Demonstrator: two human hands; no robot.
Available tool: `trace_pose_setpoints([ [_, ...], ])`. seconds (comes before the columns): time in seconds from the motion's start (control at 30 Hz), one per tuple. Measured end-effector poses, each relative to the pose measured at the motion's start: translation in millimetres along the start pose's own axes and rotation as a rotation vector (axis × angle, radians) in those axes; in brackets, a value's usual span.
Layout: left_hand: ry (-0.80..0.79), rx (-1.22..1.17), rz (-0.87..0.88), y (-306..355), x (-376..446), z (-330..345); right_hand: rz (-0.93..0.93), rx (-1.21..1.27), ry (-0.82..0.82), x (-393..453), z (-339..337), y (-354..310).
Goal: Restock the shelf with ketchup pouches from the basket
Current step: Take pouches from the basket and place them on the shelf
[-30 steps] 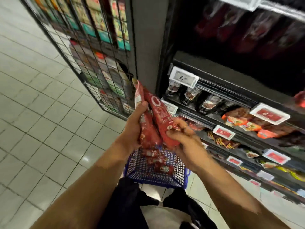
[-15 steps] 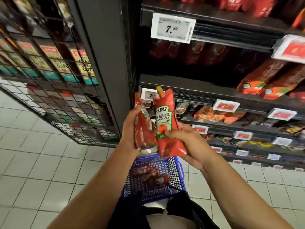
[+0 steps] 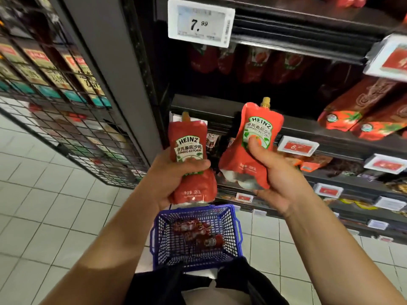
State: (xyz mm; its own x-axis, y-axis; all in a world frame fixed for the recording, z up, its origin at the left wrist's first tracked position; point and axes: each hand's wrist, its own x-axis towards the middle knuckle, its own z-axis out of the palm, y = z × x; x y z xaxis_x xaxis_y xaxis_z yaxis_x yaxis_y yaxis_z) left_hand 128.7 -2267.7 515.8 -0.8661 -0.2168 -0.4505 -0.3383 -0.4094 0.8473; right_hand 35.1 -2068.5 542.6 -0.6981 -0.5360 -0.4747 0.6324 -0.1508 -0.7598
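Left hand (image 3: 169, 179) and right hand (image 3: 273, 172) each grip 1 pouch (image 3: 190, 159) above the basket (image 3: 233, 227); seat both upright, labels forward.

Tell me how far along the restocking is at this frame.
Done: some pouches on the shelf under the 7.99 tag. In hand: left hand and right hand each grip a Heinz pouch. Left: several pouches in the blue basket.
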Motion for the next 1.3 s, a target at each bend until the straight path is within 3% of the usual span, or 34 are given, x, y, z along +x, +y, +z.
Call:
trace_pose_setpoints([
  [0.13, 0.087, 0.098, 0.102, 19.9, 19.5, 10.9, -0.142, -0.260, 0.100, 14.4, -9.7, -13.5],
  [0.43, 0.179, 0.375, 0.413, 102.5, 90.4, 25.0, -0.268, -0.313, 0.069, 59.7, -8.8, -63.7],
  [0.67, 0.148, 0.388, 0.658, 127.1, 120.6, 26.2, -0.338, -0.524, 0.260, 100.5, 2.7, -92.4],
  [0.87, 0.233, 0.241, 0.630, 127.0, 147.7, 19.7, -0.450, -0.576, 0.282, 135.3, 13.2, -97.9],
  [1.1, 0.335, 0.652, 0.629, 94.7, 164.4, 10.0, -0.662, -0.610, 0.300, 164.2, 11.6, -71.5],
  [1.3, 0.371, 0.677, 0.642, 89.8, 177.5, 3.2, -0.743, -0.839, 0.375, 179.4, 12.3, -73.0],
])
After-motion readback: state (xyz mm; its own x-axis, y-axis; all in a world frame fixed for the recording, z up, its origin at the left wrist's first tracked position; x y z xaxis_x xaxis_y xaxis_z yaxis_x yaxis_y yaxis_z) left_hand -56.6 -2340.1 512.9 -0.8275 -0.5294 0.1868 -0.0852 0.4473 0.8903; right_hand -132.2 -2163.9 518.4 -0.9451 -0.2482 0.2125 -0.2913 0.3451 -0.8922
